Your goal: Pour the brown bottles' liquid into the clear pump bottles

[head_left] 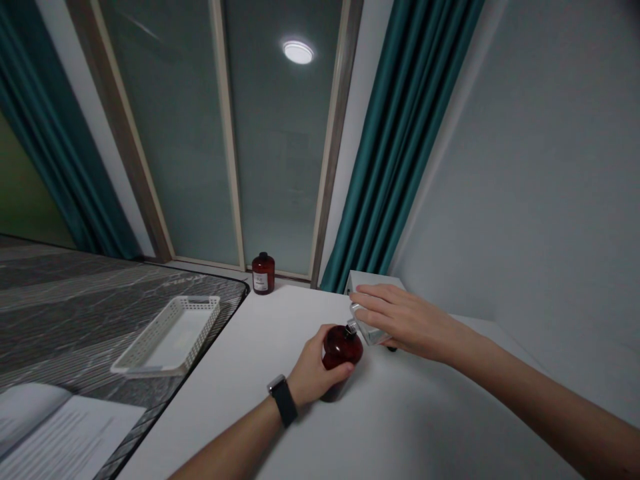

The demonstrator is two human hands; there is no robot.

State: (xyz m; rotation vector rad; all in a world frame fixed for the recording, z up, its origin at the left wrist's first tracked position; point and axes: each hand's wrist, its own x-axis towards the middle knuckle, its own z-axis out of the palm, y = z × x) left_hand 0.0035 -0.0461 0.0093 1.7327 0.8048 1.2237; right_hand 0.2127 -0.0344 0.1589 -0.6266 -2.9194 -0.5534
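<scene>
My left hand (315, 375), with a dark watch on its wrist, is wrapped round a dark red-brown bottle (342, 348) on the white table. In my right hand (395, 317) is a clear bottle (369, 328), tipped so that its neck points down to the left. That neck meets the mouth of the brown bottle. Whether liquid is flowing between them I cannot tell. My fingers cover much of both bottles.
At the far table edge stands another brown bottle (263, 275) with a dark cap and white label. A white box (373, 279) sits behind my right hand. On the grey patterned surface at left lie a white basket (131, 363) and an open book (90, 433).
</scene>
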